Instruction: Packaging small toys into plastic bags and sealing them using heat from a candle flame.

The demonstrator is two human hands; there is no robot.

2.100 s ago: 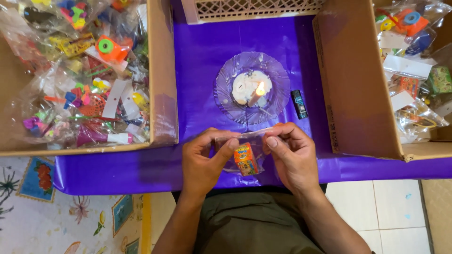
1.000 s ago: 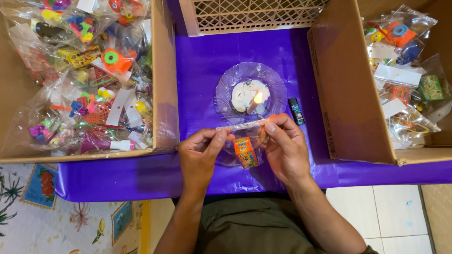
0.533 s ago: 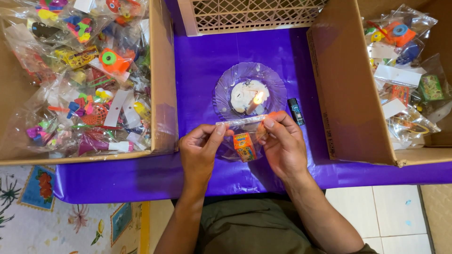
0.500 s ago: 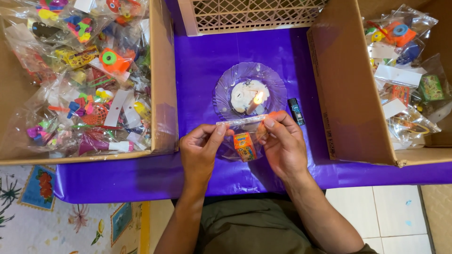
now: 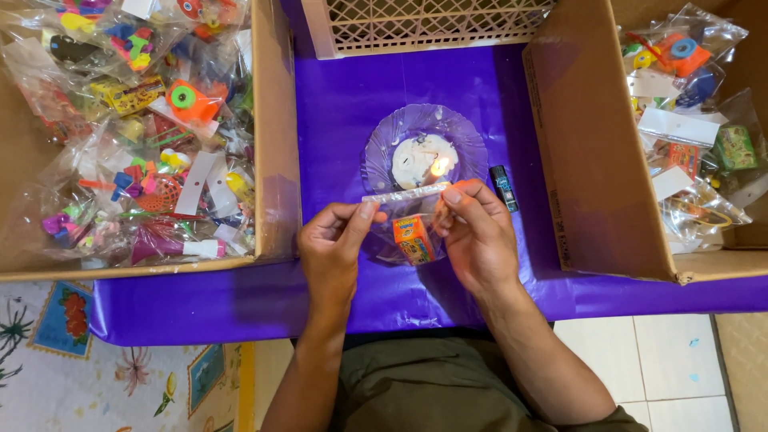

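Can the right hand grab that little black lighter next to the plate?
Probably yes. The black lighter lies on the purple cloth just beside the right hand, with nothing between them. But that hand is pinching the clear bag, so it would need to let go first.

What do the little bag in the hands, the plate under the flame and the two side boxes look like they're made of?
Small bag: thin clear plastic film, glossy; the orange toy shows through.
Plate: clear ribbed glass or hard plastic, can't tell which; the purple cover shows through.
Boxes: matte brown corrugated cardboard, by the look of it.
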